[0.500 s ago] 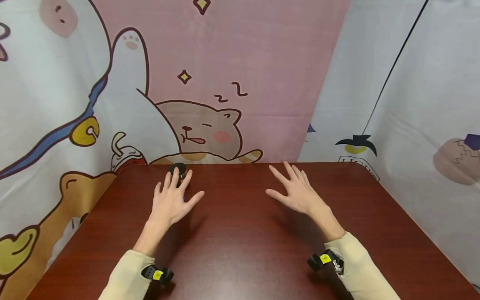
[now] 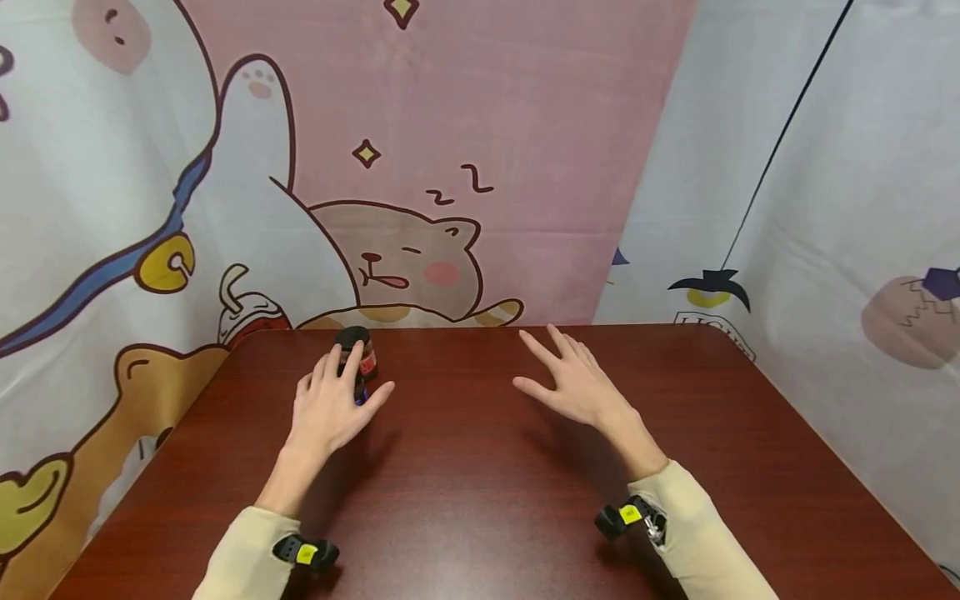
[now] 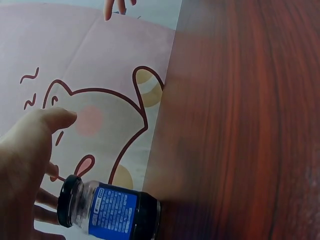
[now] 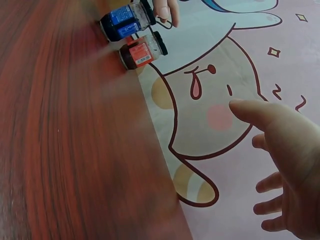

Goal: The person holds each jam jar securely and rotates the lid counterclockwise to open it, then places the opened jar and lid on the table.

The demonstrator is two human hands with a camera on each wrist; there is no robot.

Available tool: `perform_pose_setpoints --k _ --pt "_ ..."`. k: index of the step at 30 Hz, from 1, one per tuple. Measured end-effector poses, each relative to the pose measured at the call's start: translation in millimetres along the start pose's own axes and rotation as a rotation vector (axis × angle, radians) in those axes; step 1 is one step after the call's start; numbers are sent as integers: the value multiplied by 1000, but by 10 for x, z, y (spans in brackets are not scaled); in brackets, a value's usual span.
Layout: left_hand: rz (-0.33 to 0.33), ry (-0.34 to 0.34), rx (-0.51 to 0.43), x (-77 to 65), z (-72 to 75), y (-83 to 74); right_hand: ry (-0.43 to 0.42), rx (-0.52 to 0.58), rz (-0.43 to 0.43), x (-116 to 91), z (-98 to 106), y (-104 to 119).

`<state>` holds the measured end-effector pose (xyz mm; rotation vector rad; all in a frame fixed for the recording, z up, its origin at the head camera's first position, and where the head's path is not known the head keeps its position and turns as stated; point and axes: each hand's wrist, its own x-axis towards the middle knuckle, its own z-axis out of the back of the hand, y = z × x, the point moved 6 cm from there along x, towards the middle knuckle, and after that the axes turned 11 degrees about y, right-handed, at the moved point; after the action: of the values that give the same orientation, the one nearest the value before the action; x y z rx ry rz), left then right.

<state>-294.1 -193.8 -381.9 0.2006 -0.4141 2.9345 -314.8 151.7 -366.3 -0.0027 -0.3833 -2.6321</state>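
Observation:
Two glass jars with black lids stand at the table's far left. One has a red label [image 2: 368, 360], and the jar with a blue label [image 3: 112, 210] is nearer the person. My left hand [image 2: 330, 408] hovers just in front of them with fingers spread, partly hiding both in the head view. In the right wrist view the blue-label jar [image 4: 122, 22] and the red-label jar [image 4: 141, 51] show side by side, with left fingertips near the lids. To the right, my right hand [image 2: 581, 387] hangs above the table, fingers spread and holding nothing.
A dark red-brown wooden table [image 2: 480, 483] spreads under both hands. Behind it and at the sides hangs a cartoon-printed cloth [image 2: 525, 167]. Each sleeve cuff carries a black wrist device [image 2: 306, 552] with a yellow patch.
Both hands have shifted a little to the left, still spread above the table. More of the red-label jar now shows beside the left fingers. The head view has turned very slightly.

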Motion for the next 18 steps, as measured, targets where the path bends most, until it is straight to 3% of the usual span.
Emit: perform_pose_setpoints --k 11,18 --pt "31 36 -40 -24 -58 104 -9 76 44 151 -39 207" --pt "36 25 -68 -30 -74 155 2 114 68 244 -108 332"
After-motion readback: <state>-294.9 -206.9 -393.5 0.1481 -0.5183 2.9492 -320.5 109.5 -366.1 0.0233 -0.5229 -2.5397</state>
